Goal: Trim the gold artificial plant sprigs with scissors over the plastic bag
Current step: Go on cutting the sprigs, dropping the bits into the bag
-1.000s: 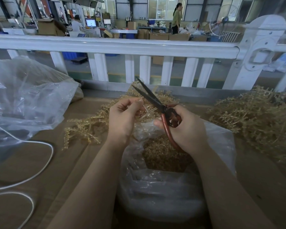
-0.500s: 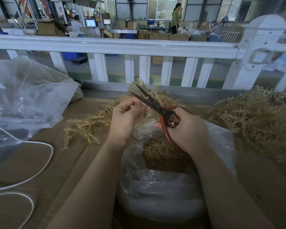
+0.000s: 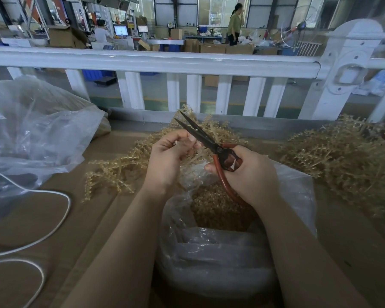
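My right hand grips red-handled scissors, their dark blades slightly apart and pointing up-left. My left hand pinches a gold sprig just beside the blades; most of the sprig is hidden behind the fingers. Both hands hover over the open clear plastic bag, which holds a heap of gold trimmings. A pile of gold sprigs lies behind and left of my left hand. A larger heap of gold sprigs sits to the right.
A big crumpled clear bag fills the left side. A white cable loops over the brown cardboard table at the lower left. A white railing runs along the far edge, with a factory floor and a standing person beyond.
The scissor blades have narrowed and shifted slightly down toward my left fingers. My left hand keeps its pinch on the sprig and has barely moved.
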A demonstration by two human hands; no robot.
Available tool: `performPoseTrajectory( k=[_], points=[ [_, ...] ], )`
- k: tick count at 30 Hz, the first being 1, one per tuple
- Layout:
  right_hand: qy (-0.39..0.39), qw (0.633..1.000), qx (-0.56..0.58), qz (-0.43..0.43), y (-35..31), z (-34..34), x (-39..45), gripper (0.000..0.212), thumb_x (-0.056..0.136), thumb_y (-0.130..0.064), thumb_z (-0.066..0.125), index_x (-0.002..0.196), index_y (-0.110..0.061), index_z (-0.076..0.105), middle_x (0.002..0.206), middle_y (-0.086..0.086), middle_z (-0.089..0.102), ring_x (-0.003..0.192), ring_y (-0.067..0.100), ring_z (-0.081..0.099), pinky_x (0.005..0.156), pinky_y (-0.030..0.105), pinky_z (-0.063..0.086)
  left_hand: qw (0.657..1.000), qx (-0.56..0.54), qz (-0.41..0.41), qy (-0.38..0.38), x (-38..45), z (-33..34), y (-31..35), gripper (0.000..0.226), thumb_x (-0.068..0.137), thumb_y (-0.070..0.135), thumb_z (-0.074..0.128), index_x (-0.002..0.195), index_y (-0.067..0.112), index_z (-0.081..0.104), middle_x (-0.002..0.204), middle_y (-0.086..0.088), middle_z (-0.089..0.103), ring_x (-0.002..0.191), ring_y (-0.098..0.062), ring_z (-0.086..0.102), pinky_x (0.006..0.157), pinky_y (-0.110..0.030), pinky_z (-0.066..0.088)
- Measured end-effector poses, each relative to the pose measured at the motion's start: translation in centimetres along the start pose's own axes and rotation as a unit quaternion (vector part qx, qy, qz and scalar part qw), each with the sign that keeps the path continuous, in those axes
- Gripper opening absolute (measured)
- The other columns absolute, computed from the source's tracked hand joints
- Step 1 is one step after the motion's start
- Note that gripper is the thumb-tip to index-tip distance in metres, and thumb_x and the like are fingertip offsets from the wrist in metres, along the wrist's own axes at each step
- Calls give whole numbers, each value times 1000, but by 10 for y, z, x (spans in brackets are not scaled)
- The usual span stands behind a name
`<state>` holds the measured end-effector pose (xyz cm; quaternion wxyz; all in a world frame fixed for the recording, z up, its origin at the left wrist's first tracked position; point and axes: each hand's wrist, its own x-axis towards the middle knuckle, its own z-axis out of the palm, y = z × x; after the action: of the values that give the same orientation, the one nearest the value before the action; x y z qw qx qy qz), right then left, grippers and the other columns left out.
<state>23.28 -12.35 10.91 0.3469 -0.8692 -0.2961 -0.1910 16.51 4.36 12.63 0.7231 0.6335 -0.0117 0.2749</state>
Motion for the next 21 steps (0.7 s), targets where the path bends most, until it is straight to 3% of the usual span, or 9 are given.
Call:
performPoseTrajectory(
  k=[3, 7, 12, 15, 21],
  points=[
    [4, 1000, 5, -3, -1, 0, 0, 67, 64, -89, 48, 84, -27, 66, 66, -15, 61, 61, 0, 56, 54, 14, 39, 1000, -9, -5, 3, 0, 1, 0, 24, 96, 3, 57, 78, 15, 68, 75, -3, 64, 70, -10, 57, 70, -21, 45],
    [5, 1000, 19, 0, -4, -1, -1, 48, 63, -88, 51, 69, -40, 48, 58, -19, 52, 56, -4, 52, 50, 14, 32, 1000, -19, -12, 9, 0, 1, 0, 18, 96, 3, 57, 80, 9, 65, 74, -5, 63, 66, -10, 56, 66, -18, 46],
    [6, 996, 81, 45, -3, 1, 0, 51, 65, -77, 68, 75, -27, 66, 65, -15, 65, 63, 3, 62, 60, 28, 54, 999, -4, -27, 36, 1, 0, 0, 14, 95, 6, 59, 84, 10, 67, 73, -7, 61, 63, -15, 47, 62, -26, 41],
    [-6, 989, 123, 78, -3, 0, 3, 41, 70, -65, 76, 79, -26, 71, 68, -13, 69, 66, 6, 66, 64, 32, 57, 998, 4, -37, 44, 2, -1, -1, 11, 94, 7, 62, 87, 10, 68, 74, -6, 60, 63, -15, 47, 61, -25, 41],
    [31, 973, 206, 102, -3, -2, 5, 17, 78, -45, 80, 76, -34, 67, 75, -27, 69, 73, -6, 65, 59, 8, 47, 995, -6, -55, 81, 4, -2, -3, 10, 94, 7, 63, 90, 10, 71, 71, -4, 60, 64, -13, 48, 64, -24, 42]
  ],
)
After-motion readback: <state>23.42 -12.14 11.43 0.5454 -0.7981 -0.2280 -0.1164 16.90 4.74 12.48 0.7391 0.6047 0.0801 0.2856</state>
